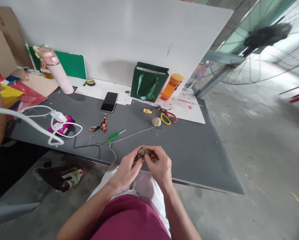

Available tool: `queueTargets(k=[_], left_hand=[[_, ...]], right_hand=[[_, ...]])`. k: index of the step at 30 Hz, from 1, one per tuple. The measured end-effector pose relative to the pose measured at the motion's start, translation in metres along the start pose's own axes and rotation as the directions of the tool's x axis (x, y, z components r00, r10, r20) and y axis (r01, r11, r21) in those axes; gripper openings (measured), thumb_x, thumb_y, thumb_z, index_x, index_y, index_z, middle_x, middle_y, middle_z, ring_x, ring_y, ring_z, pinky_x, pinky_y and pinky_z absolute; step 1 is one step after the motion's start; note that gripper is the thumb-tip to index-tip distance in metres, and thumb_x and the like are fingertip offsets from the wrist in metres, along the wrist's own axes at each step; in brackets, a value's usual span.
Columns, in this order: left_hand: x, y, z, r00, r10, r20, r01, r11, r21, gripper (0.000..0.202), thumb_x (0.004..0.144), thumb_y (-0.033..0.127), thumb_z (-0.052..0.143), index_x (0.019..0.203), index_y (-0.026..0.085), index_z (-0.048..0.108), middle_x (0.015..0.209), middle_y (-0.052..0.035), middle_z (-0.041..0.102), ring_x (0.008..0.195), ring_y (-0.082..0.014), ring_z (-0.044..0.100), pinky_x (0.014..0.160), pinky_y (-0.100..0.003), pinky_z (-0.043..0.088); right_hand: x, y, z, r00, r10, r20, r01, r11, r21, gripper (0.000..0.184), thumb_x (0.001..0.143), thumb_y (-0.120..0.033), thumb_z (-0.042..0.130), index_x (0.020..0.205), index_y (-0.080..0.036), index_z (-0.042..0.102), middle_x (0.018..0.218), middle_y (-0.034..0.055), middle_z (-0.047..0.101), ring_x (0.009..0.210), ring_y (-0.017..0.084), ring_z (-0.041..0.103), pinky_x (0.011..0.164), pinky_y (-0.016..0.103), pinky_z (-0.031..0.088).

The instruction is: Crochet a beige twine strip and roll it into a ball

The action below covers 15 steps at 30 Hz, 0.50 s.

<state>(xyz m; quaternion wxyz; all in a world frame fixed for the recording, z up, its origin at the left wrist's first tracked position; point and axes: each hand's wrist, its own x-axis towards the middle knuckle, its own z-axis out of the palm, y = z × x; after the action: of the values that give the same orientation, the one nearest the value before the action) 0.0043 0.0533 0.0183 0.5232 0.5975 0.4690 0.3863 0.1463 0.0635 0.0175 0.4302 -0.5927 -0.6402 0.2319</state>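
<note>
Both hands pinch a small knotted cord piece [143, 153], grip narrow, fingertips closed on it from either side. Left hand [125, 168] and right hand [160, 165] angle inward, wrists low, forearms rising from the bottom of the frame. Piece held centre frame, above the front edge of a grey table [202, 163]. Twine ball [156, 121] lies just beyond; green-handled tool [113, 136] farther left.

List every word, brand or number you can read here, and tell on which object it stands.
No text can be read.
Pale pink cylindrical bottle: small white label, too small to read.
Brown cardboard sheet: red marks, too blurred to read.
Magenta plastic package: print too blurred to read.
</note>
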Motion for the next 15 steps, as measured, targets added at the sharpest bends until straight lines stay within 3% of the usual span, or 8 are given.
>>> queueTargets(k=[6, 10, 13, 15], left_hand=[[-0.002, -0.006, 0.009, 0.999, 0.007, -0.042, -0.006, 1.000, 0.024, 0.040, 0.096, 0.022, 0.047, 0.135, 0.016, 0.054, 0.131, -0.0135, 0.068, 0.117, -0.0236, 0.064, 0.106, -0.037, 0.045], [-0.001, -0.006, 0.012, 0.996, -0.038, -0.077, 0.050, 0.986, 0.159, 0.029, 0.100, 0.027, 0.040, 0.122, 0.019, 0.057, 0.115, -0.0128, 0.072, 0.102, -0.0251, 0.066, 0.093, -0.039, 0.049], [0.003, -0.008, 0.009, 0.996, -0.062, -0.069, 0.075, 0.977, 0.197, 0.023, 0.099, 0.023, 0.037, 0.110, 0.020, 0.057, 0.099, -0.0101, 0.071, 0.088, -0.0243, 0.066, 0.082, -0.037, 0.049], [0.005, -0.009, 0.005, 0.996, -0.068, -0.055, 0.078, 0.975, 0.207, 0.018, 0.097, 0.022, 0.038, 0.099, 0.021, 0.056, 0.088, -0.0071, 0.068, 0.081, -0.0235, 0.064, 0.077, -0.035, 0.048]], right_hand=[[0.003, 0.001, 0.002, 0.990, 0.141, 0.023, -0.142, 0.988, 0.056, 0.019, 0.073, -0.026, 0.056, 0.081, -0.021, 0.073, 0.074, 0.0022, 0.071, 0.059, 0.015, 0.063, 0.059, 0.026, 0.053], [0.003, 0.000, 0.003, 0.978, 0.203, 0.050, -0.208, 0.973, 0.105, 0.016, 0.073, -0.029, 0.057, 0.079, -0.021, 0.070, 0.070, 0.0017, 0.072, 0.058, 0.016, 0.064, 0.058, 0.026, 0.054], [0.003, -0.001, 0.002, 0.975, 0.182, 0.125, -0.195, 0.976, 0.099, 0.018, 0.075, -0.028, 0.056, 0.083, -0.021, 0.070, 0.069, 0.0017, 0.072, 0.056, 0.016, 0.064, 0.057, 0.026, 0.054], [0.003, -0.002, 0.001, 0.982, 0.112, 0.153, -0.120, 0.992, 0.045, 0.023, 0.076, -0.026, 0.054, 0.090, -0.020, 0.072, 0.074, 0.0026, 0.073, 0.057, 0.015, 0.064, 0.058, 0.026, 0.054]])
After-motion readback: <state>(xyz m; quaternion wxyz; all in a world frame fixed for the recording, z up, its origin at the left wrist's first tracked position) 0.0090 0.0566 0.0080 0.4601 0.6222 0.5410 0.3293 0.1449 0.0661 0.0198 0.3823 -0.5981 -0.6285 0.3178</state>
